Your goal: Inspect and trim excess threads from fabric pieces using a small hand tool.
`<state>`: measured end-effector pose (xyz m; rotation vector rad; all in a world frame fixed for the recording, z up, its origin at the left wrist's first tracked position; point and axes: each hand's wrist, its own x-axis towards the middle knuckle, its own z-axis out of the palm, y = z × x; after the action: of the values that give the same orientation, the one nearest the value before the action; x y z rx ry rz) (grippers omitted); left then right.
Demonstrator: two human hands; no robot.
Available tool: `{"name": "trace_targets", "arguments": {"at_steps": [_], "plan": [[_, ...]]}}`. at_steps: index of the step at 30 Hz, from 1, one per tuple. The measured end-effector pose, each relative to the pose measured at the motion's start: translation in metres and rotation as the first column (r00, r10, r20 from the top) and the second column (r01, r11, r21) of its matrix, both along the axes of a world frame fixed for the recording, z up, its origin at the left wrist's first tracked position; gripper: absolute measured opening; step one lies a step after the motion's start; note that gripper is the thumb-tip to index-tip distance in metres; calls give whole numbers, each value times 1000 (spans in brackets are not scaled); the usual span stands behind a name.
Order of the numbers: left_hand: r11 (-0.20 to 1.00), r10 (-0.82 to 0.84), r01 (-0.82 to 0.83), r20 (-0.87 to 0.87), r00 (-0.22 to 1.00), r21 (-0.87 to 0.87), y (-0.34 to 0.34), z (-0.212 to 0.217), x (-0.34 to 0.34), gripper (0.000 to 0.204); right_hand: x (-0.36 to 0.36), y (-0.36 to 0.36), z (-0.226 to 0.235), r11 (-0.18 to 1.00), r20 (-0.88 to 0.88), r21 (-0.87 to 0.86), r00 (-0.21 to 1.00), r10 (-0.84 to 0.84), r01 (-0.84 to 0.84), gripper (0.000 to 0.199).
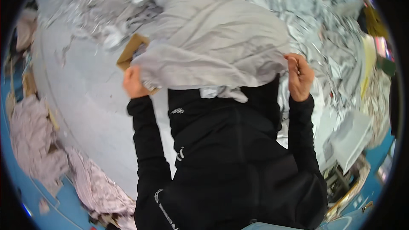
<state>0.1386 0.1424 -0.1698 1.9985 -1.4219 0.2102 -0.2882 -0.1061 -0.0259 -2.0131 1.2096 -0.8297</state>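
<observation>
1. Grey cloth (221,38): just ahead of the black jacket (221,157) (landmark), spanning between both hands.
2. Left hand (135,83): ahead-left of jacket, fingers closed on the cloth's left edge. Blurred, can't tell exact finger placement.
3. Right hand (300,76): ahead-right of jacket, thumb and fingers pinching the cloth's right edge.
4. Brown piece (127,53): ahead-left of jacket.
5. Pale crumpled pile (319,30): ahead-right of jacket.
6. Pinkish fabric (100,183): left of jacket.

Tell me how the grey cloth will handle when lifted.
The grey cloth is probably floppy: it lies in soft folds between left hand and right hand. Its fine wrinkles hint it's light for its size. Spread wide, it seems unlikely to roll.
</observation>
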Motion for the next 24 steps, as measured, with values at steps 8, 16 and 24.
{"name": "trace_targets", "arguments": {"at_steps": [8, 16, 24], "plan": [[862, 249, -507, -872, 422, 1, 11, 28, 50, 19, -21, -9, -21, 997, 34, -73, 999, 17, -15, 23], [663, 650, -747, -458, 607, -50, -2, 56, 118, 26, -42, -10, -51, 999, 169, 47, 985, -26, 18, 32], [816, 564, -569, 351, 747, -100, -95, 102, 71, 35, 7, 3, -44, 998, 261, 50, 965, 35, -49, 29]]}}
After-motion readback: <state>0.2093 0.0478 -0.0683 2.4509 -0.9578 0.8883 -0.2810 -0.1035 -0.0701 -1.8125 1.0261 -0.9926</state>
